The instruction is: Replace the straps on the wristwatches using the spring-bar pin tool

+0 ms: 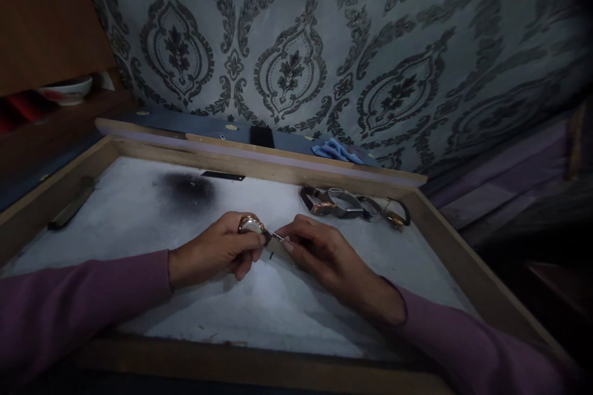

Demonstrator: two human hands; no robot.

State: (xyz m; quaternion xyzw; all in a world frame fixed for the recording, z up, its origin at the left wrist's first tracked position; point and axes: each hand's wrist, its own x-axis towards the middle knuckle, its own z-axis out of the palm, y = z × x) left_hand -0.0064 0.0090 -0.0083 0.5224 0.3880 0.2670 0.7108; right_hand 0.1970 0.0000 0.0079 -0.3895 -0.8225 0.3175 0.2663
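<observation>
Between the thumb and fingers of my left hand (231,247) is a wristwatch (251,226) with a rose-gold case. Its round face is tilted up, partly behind the thumb. A strap (274,245) runs from the case toward my right hand (322,253). The right fingers are closed in a pinch on a slim, shiny metal piece (277,236) that meets the strap near the case. Whether this piece is a tool or part of the watch, I cannot tell. Both hands are just above the white surface (222,315) of a wooden-rimmed tray.
Several other watches (345,203) lie in a row at the tray's back right. A flat black strip (223,176) rests near the back rim (259,157). A dark long object (71,203) lies at the left. Beyond the rim are a blue cloth (337,150) and a black phone-like object (262,136).
</observation>
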